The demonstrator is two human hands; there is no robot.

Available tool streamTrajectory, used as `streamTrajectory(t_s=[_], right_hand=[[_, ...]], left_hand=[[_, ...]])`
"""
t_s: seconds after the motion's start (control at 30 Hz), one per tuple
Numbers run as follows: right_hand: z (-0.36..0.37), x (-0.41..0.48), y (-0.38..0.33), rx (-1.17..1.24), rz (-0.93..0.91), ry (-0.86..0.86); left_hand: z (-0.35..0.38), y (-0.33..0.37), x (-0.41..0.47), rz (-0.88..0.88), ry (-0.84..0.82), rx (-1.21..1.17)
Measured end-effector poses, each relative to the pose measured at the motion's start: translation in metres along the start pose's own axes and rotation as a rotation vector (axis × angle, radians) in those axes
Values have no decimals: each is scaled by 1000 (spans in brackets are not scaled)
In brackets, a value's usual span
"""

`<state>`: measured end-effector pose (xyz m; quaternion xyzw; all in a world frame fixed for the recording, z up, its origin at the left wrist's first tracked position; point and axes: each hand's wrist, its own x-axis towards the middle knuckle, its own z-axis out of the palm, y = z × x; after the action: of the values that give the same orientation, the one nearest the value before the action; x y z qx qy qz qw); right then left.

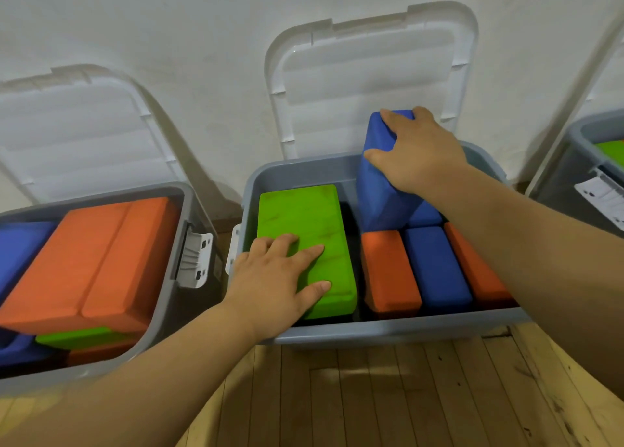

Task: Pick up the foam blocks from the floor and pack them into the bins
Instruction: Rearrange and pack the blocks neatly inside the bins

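A grey middle bin (388, 330) stands open against the wall. Inside it a green foam block (304, 217) lies flat at the left, and my left hand (280, 277) presses on its near end with straight fingers. At the back right a blue foam block (381, 190) stands tilted on end; my right hand (418, 149) grips its top, fingers curled over the upper edge. In front of it lie an orange block (388, 271), a blue block (435, 267) and another orange block (476, 271) side by side.
A grey left bin (162, 298) holds two orange blocks (91, 261), blue and green ones beneath. A third bin (580, 163) with a green block sits at the far right. White lids (371, 85) lean on the wall. Wooden floor (371, 396) lies in front.
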<state>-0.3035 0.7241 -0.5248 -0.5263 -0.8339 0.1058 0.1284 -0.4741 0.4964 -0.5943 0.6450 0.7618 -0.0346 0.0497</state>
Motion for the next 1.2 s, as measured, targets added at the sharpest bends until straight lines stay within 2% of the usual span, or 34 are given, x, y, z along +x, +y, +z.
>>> streamTrajectory(t_s=[0.23, 0.57, 0.67, 0.8, 1.07, 1.2], right_hand=[[15, 18, -9, -69, 9, -39], [65, 40, 2, -31, 29, -115], [114, 33, 18, -151, 71, -213], [151, 30, 23, -182, 110, -325], [143, 26, 25, -144, 107, -285], [131, 18, 19, 3, 88, -289]], left_hand=[[2, -10, 2, 41, 43, -30], [8, -20, 11, 108, 112, -58], [12, -20, 13, 118, 157, -76], [14, -15, 17, 111, 181, -87], [11, -13, 17, 89, 141, -102], [1, -21, 9, 52, 39, -125]])
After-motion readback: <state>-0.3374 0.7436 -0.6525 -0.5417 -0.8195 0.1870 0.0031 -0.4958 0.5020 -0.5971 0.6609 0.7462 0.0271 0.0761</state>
